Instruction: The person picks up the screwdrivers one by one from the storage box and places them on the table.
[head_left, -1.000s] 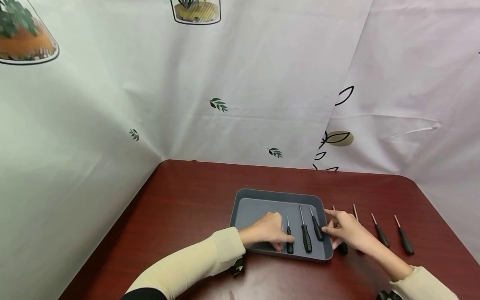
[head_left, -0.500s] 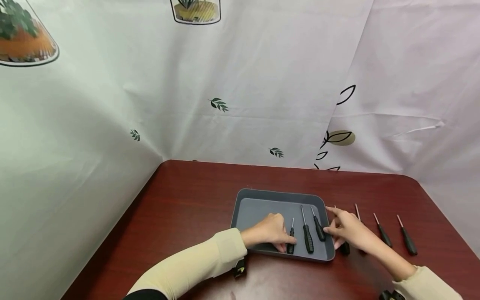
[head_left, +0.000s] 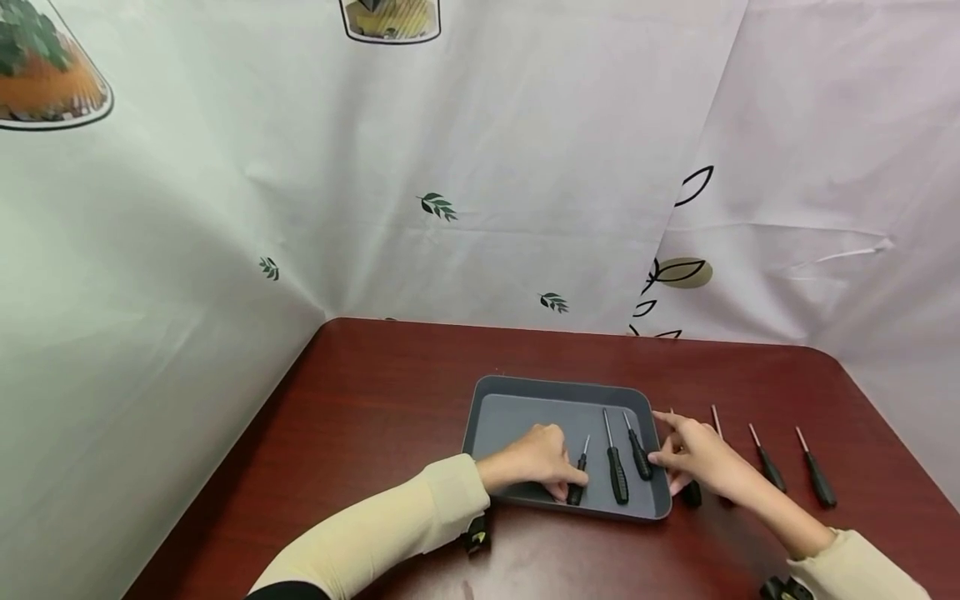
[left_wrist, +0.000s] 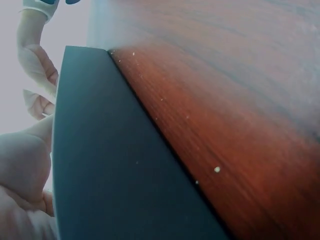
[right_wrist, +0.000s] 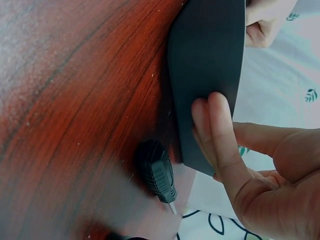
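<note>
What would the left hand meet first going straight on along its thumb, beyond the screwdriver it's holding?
Likely the middle screwdriver in the tray; the left hand points its thumb that way. Height is unclear, so it might pass above.

No readable text, labels, brands, numbers or signs anywhere.

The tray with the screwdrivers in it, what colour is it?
The tray is grey; it shows best in the head view.

reddish-brown wood-grain table [head_left: 360,417]; on it, grey tray [head_left: 510,417], four black-handled screwdrivers [head_left: 821,483] right of tray
</note>
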